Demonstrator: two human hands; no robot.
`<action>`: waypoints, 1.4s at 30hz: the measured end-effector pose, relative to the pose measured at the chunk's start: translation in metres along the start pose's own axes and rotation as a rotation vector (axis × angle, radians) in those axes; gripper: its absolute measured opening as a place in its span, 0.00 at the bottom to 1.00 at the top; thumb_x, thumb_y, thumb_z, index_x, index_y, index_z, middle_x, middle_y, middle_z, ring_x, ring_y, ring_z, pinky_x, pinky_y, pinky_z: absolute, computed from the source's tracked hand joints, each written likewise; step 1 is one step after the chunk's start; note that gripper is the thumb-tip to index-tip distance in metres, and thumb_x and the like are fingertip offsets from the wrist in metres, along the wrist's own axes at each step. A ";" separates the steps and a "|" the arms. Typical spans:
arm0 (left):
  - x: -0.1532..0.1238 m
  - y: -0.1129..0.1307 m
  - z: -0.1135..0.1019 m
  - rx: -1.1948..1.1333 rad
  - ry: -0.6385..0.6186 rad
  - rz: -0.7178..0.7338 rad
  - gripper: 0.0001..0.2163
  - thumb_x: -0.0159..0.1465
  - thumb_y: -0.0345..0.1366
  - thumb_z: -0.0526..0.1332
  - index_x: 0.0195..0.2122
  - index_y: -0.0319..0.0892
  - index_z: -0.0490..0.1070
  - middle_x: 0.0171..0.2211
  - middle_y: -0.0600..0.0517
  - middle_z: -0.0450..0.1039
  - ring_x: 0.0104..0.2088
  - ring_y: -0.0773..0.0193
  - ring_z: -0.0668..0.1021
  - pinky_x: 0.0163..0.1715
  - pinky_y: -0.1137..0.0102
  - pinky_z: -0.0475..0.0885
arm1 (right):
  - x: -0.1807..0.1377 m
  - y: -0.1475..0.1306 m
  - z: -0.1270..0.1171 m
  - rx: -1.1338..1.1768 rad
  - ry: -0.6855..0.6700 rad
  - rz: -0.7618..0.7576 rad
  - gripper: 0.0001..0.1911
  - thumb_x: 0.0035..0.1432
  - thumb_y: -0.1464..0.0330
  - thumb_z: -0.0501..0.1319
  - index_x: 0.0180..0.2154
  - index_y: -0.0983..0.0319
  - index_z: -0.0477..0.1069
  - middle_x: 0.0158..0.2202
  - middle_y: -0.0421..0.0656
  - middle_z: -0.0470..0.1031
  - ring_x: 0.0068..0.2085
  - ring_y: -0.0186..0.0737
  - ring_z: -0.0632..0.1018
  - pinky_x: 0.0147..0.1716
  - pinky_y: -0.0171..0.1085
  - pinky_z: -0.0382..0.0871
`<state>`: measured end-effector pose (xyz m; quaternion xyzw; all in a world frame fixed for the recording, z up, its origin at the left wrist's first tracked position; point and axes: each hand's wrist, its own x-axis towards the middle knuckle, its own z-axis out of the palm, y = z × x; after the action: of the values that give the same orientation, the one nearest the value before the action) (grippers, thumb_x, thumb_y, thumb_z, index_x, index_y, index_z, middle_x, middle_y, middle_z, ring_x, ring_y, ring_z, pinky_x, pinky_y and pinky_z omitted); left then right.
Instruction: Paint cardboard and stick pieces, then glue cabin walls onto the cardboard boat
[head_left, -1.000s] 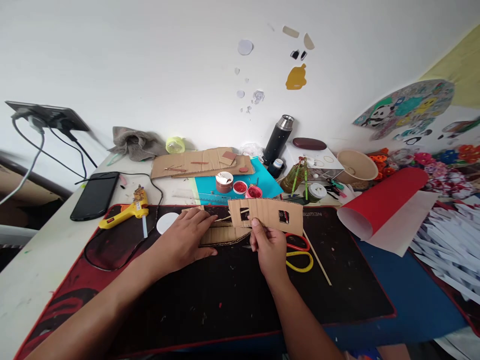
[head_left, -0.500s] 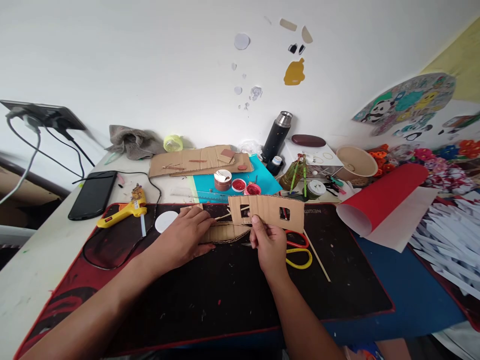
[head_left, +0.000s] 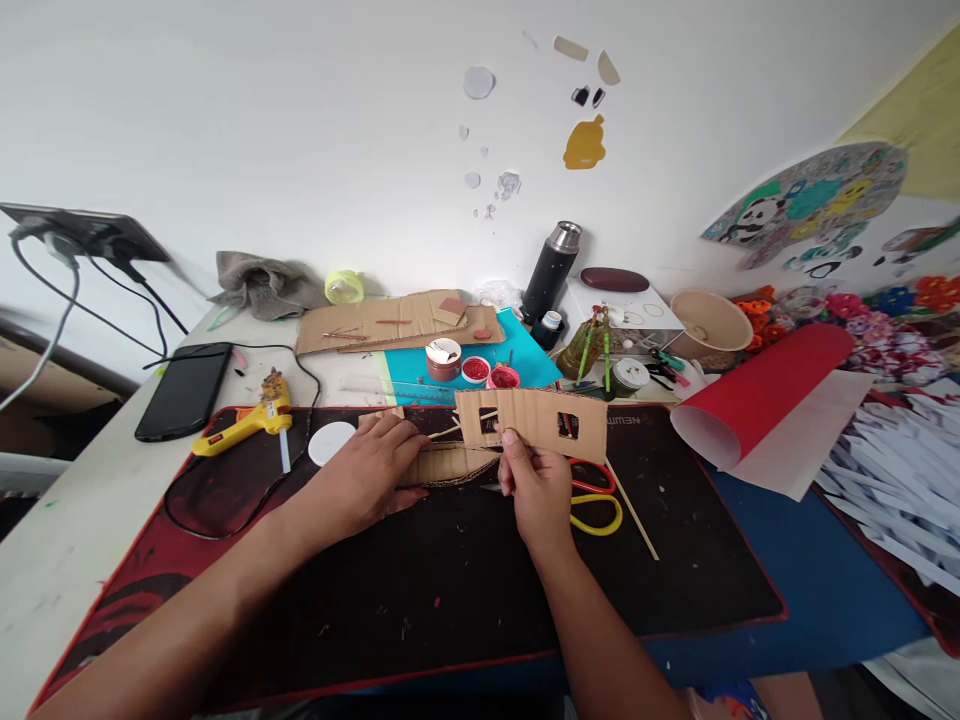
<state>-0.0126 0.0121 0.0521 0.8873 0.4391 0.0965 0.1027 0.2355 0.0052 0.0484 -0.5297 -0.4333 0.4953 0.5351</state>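
Note:
My right hand (head_left: 538,492) pinches a cardboard panel (head_left: 521,420) with two cut-out windows, thumb on its near face, holding it upright above the black mat. My left hand (head_left: 375,462) is closed over the left end of a second cardboard piece (head_left: 454,462) with a curved lower edge, lying on the mat; the fingertips are partly hidden. Thin wooden sticks (head_left: 444,428) lie behind that piece. Scissors with red and yellow handles (head_left: 598,514) lie beside my right hand, blades mostly hidden. Right of them is a long wooden stick (head_left: 634,512).
A yellow glue gun (head_left: 251,416) with its cord lies left, near a white disc (head_left: 330,444) and a black phone (head_left: 184,390). Behind are open red paint pots (head_left: 475,369), cardboard sheets (head_left: 375,312) and a black flask (head_left: 551,270). A red paper roll (head_left: 780,390) lies right.
The view has shifted very slightly. Both hands and the cardboard pieces hold the same positions.

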 end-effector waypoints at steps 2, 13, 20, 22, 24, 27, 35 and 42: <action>0.000 -0.001 0.000 -0.006 0.007 0.000 0.22 0.69 0.43 0.71 0.61 0.42 0.75 0.55 0.40 0.78 0.57 0.40 0.77 0.59 0.47 0.71 | 0.000 0.000 0.000 0.000 0.005 -0.001 0.32 0.61 0.40 0.70 0.23 0.59 0.71 0.16 0.36 0.65 0.19 0.33 0.65 0.18 0.35 0.60; -0.002 -0.007 0.002 -0.017 0.004 0.023 0.24 0.69 0.43 0.71 0.64 0.44 0.74 0.57 0.40 0.77 0.61 0.39 0.75 0.65 0.46 0.68 | 0.001 0.001 0.000 0.000 -0.007 -0.007 0.32 0.62 0.41 0.70 0.21 0.59 0.71 0.16 0.37 0.64 0.18 0.33 0.65 0.19 0.35 0.61; 0.004 -0.005 -0.004 -0.028 -0.050 0.033 0.25 0.69 0.42 0.69 0.66 0.44 0.73 0.54 0.41 0.77 0.56 0.40 0.75 0.60 0.47 0.70 | 0.001 -0.001 0.002 -0.007 -0.007 0.005 0.32 0.61 0.41 0.69 0.21 0.59 0.69 0.16 0.36 0.64 0.19 0.33 0.64 0.20 0.35 0.60; 0.006 -0.004 -0.006 -0.018 -0.064 0.042 0.23 0.69 0.42 0.69 0.64 0.43 0.75 0.52 0.41 0.77 0.55 0.40 0.75 0.58 0.47 0.70 | 0.001 0.000 0.002 0.004 -0.008 0.009 0.33 0.61 0.41 0.70 0.20 0.58 0.67 0.16 0.36 0.63 0.19 0.33 0.64 0.20 0.35 0.59; 0.007 -0.004 -0.007 -0.012 -0.068 0.049 0.21 0.70 0.42 0.68 0.62 0.42 0.75 0.52 0.41 0.77 0.54 0.41 0.76 0.57 0.48 0.71 | 0.001 0.000 0.002 0.016 -0.008 0.017 0.33 0.60 0.40 0.70 0.20 0.58 0.67 0.17 0.36 0.64 0.19 0.32 0.64 0.20 0.35 0.59; 0.007 -0.004 -0.007 -0.008 -0.057 0.049 0.21 0.69 0.41 0.68 0.62 0.43 0.75 0.53 0.41 0.77 0.56 0.40 0.75 0.57 0.49 0.70 | 0.001 0.001 0.001 0.024 -0.009 0.024 0.33 0.60 0.40 0.70 0.21 0.59 0.69 0.17 0.36 0.64 0.19 0.32 0.64 0.19 0.34 0.59; 0.007 -0.002 -0.009 -0.017 -0.088 0.030 0.23 0.70 0.41 0.68 0.64 0.41 0.74 0.54 0.41 0.76 0.57 0.40 0.75 0.59 0.47 0.70 | 0.001 0.006 0.000 0.023 -0.016 0.024 0.34 0.61 0.41 0.70 0.19 0.59 0.66 0.17 0.36 0.64 0.19 0.31 0.65 0.20 0.34 0.59; 0.007 -0.005 -0.007 -0.018 -0.095 0.027 0.26 0.68 0.42 0.70 0.66 0.42 0.73 0.55 0.41 0.76 0.58 0.40 0.75 0.61 0.47 0.69 | 0.003 0.004 0.001 0.018 -0.020 0.022 0.33 0.59 0.40 0.70 0.21 0.58 0.67 0.16 0.36 0.64 0.18 0.32 0.65 0.19 0.34 0.59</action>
<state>-0.0142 0.0219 0.0580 0.8957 0.4209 0.0594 0.1301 0.2343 0.0077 0.0441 -0.5245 -0.4284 0.5104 0.5300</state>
